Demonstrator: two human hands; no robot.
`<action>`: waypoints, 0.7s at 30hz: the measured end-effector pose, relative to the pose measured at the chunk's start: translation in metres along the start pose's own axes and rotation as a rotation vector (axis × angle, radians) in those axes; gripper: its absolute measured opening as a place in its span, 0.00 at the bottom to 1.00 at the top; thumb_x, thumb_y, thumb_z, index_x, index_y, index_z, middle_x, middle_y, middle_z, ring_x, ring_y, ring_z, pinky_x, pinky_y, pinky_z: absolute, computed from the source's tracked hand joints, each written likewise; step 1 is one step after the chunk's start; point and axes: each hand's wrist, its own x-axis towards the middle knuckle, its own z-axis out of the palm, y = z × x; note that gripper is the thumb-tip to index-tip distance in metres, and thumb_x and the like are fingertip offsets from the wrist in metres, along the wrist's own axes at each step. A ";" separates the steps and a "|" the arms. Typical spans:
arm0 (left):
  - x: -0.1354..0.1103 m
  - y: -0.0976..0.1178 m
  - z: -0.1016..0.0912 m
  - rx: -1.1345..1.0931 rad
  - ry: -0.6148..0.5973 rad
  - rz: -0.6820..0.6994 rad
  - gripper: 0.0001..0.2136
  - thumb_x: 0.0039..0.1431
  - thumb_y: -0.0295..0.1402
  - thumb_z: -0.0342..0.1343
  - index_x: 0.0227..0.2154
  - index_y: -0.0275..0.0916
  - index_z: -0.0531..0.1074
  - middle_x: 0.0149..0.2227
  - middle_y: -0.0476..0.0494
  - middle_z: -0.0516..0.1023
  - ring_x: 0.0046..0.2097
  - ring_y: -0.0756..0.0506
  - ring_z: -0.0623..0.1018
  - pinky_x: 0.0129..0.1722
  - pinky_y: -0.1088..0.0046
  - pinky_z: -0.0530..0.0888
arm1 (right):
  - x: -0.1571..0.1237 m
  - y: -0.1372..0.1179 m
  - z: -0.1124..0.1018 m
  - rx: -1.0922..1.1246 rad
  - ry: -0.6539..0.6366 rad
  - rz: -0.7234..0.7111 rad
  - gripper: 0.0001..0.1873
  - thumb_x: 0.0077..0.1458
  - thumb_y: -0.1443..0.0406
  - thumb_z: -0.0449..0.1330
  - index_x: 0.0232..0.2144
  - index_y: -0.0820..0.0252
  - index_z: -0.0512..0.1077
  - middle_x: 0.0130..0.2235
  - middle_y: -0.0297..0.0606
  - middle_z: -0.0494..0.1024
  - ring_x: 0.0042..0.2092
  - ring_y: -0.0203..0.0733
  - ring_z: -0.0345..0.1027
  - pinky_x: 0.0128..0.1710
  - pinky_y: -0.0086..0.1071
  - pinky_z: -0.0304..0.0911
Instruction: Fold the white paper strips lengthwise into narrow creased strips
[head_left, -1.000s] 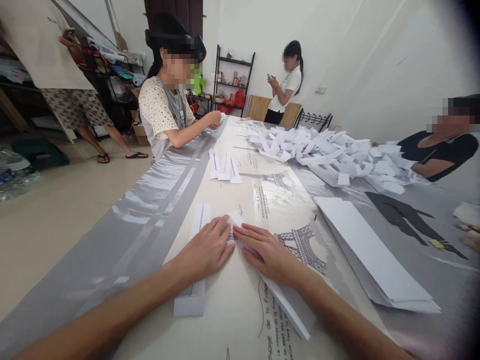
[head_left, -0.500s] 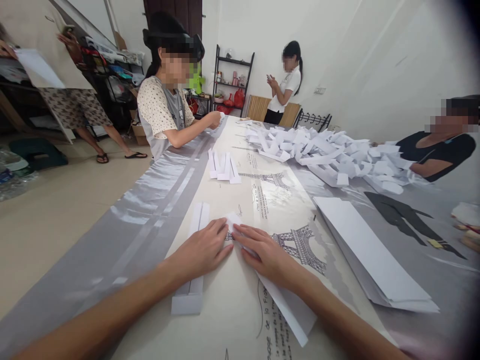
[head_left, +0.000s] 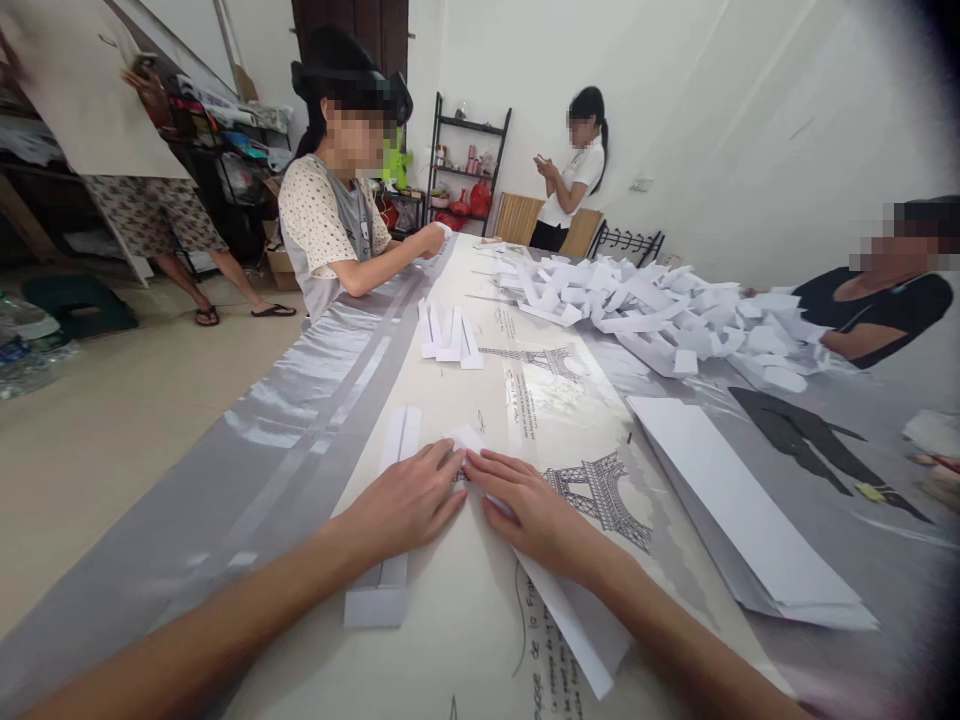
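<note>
My left hand (head_left: 409, 500) and my right hand (head_left: 529, 510) lie side by side on the table, fingers stretched flat, pressing the far end of a long white paper strip (head_left: 577, 625). The strip runs back under my right forearm towards me. Its folded tip (head_left: 469, 438) shows just beyond my fingertips. A second folded white strip (head_left: 386, 590) lies under my left hand and wrist, parallel to the first.
A printed cloth with Eiffel Tower drawings (head_left: 600, 490) covers the table. A stack of white sheets (head_left: 739, 515) lies to the right, folded strips (head_left: 448, 335) ahead, a heap of folded paper (head_left: 660, 310) further back. Other people sit at left (head_left: 330, 215) and right (head_left: 877, 310); two others stand behind.
My hands have hardly moved; the fingertips have slid slightly along the fold at the strip's tip. A standing person at far left lowered a sheet.
</note>
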 end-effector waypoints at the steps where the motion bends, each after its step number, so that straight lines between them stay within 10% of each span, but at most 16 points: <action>1: 0.000 0.000 0.000 0.013 -0.003 0.003 0.15 0.74 0.37 0.41 0.55 0.34 0.65 0.53 0.34 0.72 0.52 0.39 0.76 0.42 0.63 0.79 | 0.000 0.000 0.000 -0.005 -0.001 -0.003 0.29 0.65 0.70 0.53 0.67 0.55 0.63 0.68 0.36 0.64 0.70 0.48 0.54 0.67 0.49 0.59; 21: -0.001 0.008 0.013 0.256 0.102 0.112 0.16 0.73 0.31 0.42 0.52 0.28 0.70 0.57 0.26 0.72 0.61 0.34 0.70 0.56 0.54 0.68 | 0.000 -0.001 -0.004 0.011 -0.036 -0.003 0.30 0.64 0.69 0.52 0.68 0.59 0.61 0.69 0.37 0.62 0.70 0.48 0.52 0.68 0.51 0.56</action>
